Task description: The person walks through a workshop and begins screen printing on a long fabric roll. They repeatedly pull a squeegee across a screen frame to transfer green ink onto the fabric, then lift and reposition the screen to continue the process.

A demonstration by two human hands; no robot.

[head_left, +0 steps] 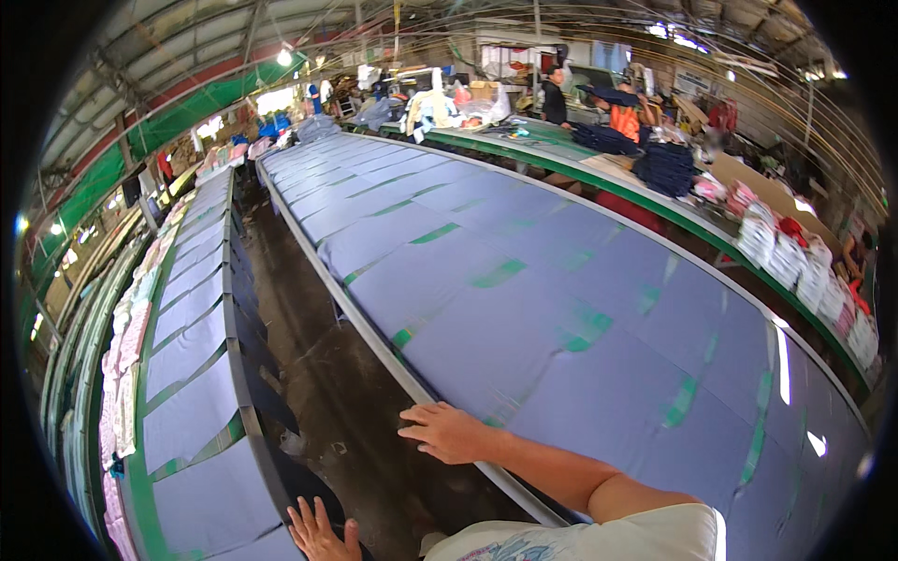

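My right hand (445, 434) is over the metal edge rail (382, 353) of the long green table on the right. Its fingers are apart and slightly bent, with nothing in them. Bluish-grey fabric panels (486, 327) lie flat in rows on that table, with strips of green surface showing between some of them. Low in the picture, my left hand (323, 533) spreads its fingers beside the narrower left table. It holds nothing. More grey panels (192, 409) lie along that table, and dark cloth hangs over its aisle side.
A dark, wet-looking aisle (327, 402) runs between the tables. Beyond the right table, another green table carries stacks of dark folded cloth (666, 168) and white bundles (786, 258). Two people stand there, one in an orange top (625, 122). Pink and white cloth (126, 365) lines the far left.
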